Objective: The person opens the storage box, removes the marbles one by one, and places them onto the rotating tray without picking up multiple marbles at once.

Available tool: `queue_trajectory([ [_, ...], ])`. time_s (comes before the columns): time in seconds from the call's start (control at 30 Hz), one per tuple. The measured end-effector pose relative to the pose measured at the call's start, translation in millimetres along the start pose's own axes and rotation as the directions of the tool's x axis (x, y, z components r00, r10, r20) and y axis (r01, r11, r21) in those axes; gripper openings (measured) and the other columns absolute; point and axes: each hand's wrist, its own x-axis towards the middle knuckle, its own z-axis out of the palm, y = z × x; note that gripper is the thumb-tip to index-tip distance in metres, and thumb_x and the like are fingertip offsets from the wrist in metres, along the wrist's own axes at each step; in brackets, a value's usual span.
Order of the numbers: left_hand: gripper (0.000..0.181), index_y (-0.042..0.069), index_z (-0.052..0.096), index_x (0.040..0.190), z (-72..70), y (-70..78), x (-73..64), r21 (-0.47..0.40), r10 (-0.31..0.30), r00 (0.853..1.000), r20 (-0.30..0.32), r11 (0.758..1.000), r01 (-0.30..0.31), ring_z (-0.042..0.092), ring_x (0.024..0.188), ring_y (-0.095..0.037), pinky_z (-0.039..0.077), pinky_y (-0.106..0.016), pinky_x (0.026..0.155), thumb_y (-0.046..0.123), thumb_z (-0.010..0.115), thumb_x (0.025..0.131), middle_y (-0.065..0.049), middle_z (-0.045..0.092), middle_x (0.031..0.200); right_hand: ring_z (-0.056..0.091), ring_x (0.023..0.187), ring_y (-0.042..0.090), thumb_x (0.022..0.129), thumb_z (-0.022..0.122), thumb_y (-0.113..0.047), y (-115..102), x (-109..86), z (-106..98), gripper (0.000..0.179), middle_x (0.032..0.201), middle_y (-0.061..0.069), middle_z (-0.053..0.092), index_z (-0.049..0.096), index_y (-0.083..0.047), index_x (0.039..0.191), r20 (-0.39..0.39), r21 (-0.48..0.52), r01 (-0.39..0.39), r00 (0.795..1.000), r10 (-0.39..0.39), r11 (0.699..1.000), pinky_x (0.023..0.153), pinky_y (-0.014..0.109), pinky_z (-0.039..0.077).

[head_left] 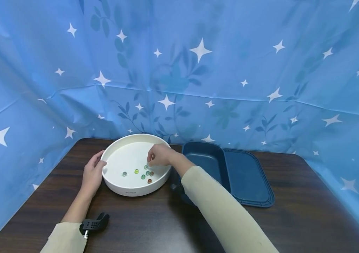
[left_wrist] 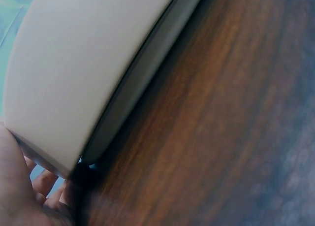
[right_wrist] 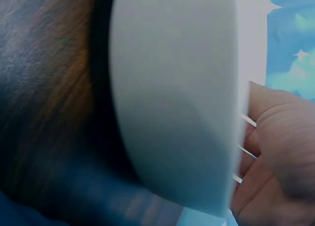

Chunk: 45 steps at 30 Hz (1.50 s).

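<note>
A round white tray (head_left: 132,192) with a raised rim stands on the table, several small glass marbles (head_left: 136,171) in green, yellow and reddish brown lying in it. My left hand (head_left: 92,173) grips the tray's left side, thumb over the rim and fingers along the outer wall. In the left wrist view the fingers (left_wrist: 45,182) show by the tray's edge. Over the tray's right side reaches my right hand (head_left: 161,155), its bent fingers pointing down close to a green marble (head_left: 146,167). Its fingertips are hidden behind the tray wall in the right wrist view; I cannot tell whether they pinch a marble.
Right of the white tray is a deep dark blue bin (head_left: 203,158), partly covered by my right sleeve (head_left: 220,207). A flat blue lid or tray (head_left: 247,175) lies beside it. The dark wooden table (head_left: 141,225) ends at a starry blue curtain (head_left: 179,77).
</note>
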Motion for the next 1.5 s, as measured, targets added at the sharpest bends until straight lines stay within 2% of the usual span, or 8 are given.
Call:
queue_trajectory([
  [0.3, 0.058, 0.013, 0.034, 0.159, 5.8, 3.2, 1.4, -0.001, 0.01, 1.0, 0.006, 1.0, -0.01, 0.035, 0.152, -0.03, 0.033, -0.05, 0.123, 0.015, 0.037, 0.101, -0.011, 0.034, 0.165, 0.059, 0.079, 0.011, 0.092, 0.073, -0.021, 6, -3.7, 3, 0.005, 0.087, -0.004, 0.07, 0.077, -0.018, 0.09, -0.001, 0.006, -0.027, 1.0, 0.027, 1.0, 0.068, 0.021, 0.049],
  [0.53, 0.059, 0.013, 0.032, 0.159, 7.8, 3.0, 0.6, -0.003, -0.004, 1.0, 0.014, 1.0, 0.004, 0.034, 0.152, -0.029, 0.032, -0.049, 0.124, 0.015, 0.036, 0.101, -0.011, 0.033, 0.166, 0.062, 0.085, 0.012, 0.093, 0.072, -0.021, 8, -14.9, -18, 0.013, 0.096, 0.001, 0.073, 0.077, -0.013, 0.102, -0.029, 0.037, 0.064, 0.998, -0.063, 0.997, 0.071, 0.021, 0.051],
  [0.73, 0.058, 0.013, 0.032, 0.159, 7.6, 2.9, 0.5, 0.004, 0.001, 1.0, 0.015, 1.0, -0.001, 0.035, 0.152, -0.03, 0.033, -0.05, 0.123, 0.015, 0.036, 0.101, -0.012, 0.034, 0.165, 0.065, 0.082, 0.012, 0.094, 0.07, -0.022, 21, -41.8, -50, 0.015, 0.094, 0.003, 0.075, 0.077, -0.012, 0.104, -0.107, 0.106, 0.154, 0.984, -0.143, 0.982, 0.068, 0.021, 0.052],
  [0.93, 0.059, 0.015, 0.031, 0.16, 4.9, 0.9, 0.7, 0.006, -0.014, 1.0, 0.014, 1.0, 0.014, 0.032, 0.153, -0.029, 0.032, -0.049, 0.124, 0.017, 0.035, 0.101, -0.01, 0.032, 0.166, 0.065, 0.082, 0.012, 0.093, 0.072, -0.023, 44, -76.3, -63, 0.014, 0.092, 0.002, 0.075, 0.077, -0.012, 0.101, -0.172, 0.145, 0.172, 0.974, -0.146, 0.974, 0.071, 0.022, 0.056],
  [1.23, 0.058, 0.014, 0.03, 0.16, 1.0, 0.0, 0.3, 0.011, -0.013, 1.0, 0.012, 1.0, 0.013, 0.032, 0.153, -0.029, 0.032, -0.05, 0.124, 0.018, 0.035, 0.102, -0.01, 0.031, 0.167, 0.067, 0.086, 0.012, 0.094, 0.071, -0.024, 81, -119.6, -42, 0.012, 0.096, -0.003, 0.075, 0.077, -0.016, 0.102, -0.145, 0.155, 0.158, 0.98, -0.136, 0.975, 0.073, 0.023, 0.057],
  [1.5, 0.059, 0.013, 0.03, 0.16, 0.4, 0.2, 0.2, 0.013, -0.017, 1.0, -0.002, 1.0, 0.017, 0.032, 0.153, -0.031, 0.032, -0.051, 0.123, 0.018, 0.035, 0.102, -0.011, 0.031, 0.166, 0.064, 0.08, 0.009, 0.091, 0.075, -0.025, 87, -139.8, -11, 0.023, 0.095, -0.002, 0.073, 0.074, -0.01, 0.108, -0.033, 0.126, 0.158, 0.987, -0.155, 0.979, 0.068, 0.02, 0.054],
])
